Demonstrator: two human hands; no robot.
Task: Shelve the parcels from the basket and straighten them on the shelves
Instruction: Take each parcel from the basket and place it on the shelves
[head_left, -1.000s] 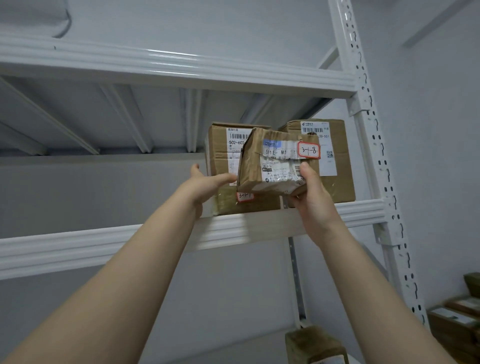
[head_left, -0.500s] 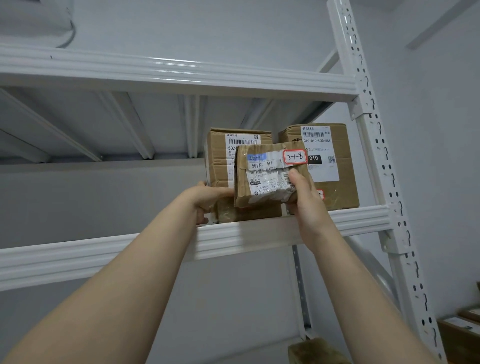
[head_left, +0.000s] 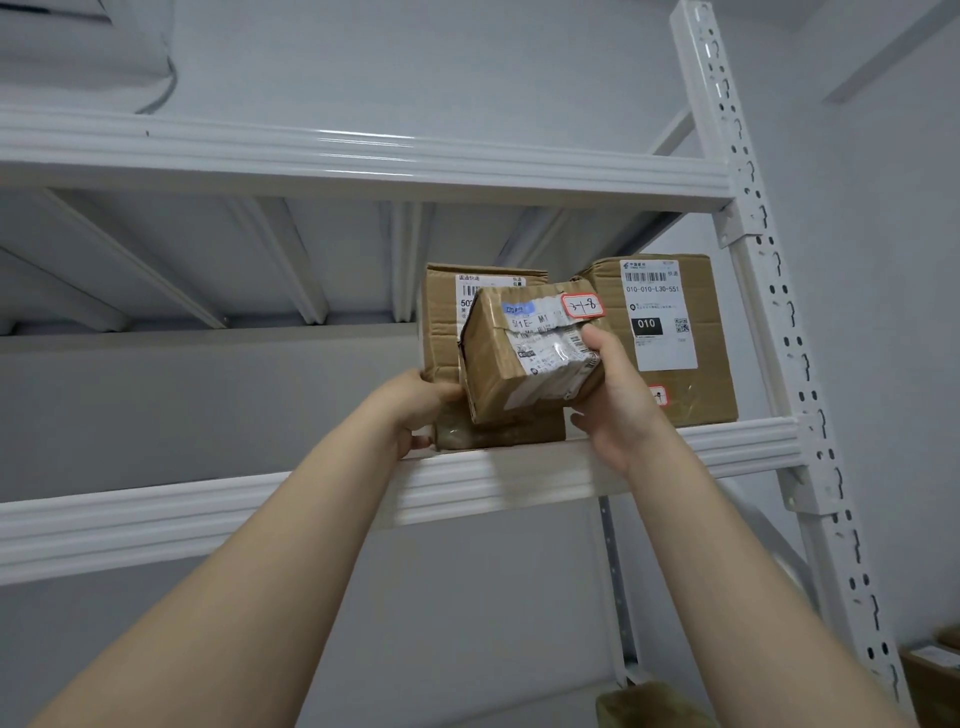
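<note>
The right hand (head_left: 618, 410) is gripping a small parcel (head_left: 498, 364) by its lower right corner, holding it tilted in front of two bigger boxes sitting on the white shelf (head_left: 260, 509). The left hand (head_left: 415, 405) is touching the left box (head_left: 441, 322) at its lower left corner, fingertips hidden behind the small parcel. The right box (head_left: 711, 364) is standing near the post (head_left: 779, 312).

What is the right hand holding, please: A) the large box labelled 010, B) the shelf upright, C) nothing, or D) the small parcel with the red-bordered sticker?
D: the right hand grips the small parcel by its right end, while the left hand holds the left box.
</note>
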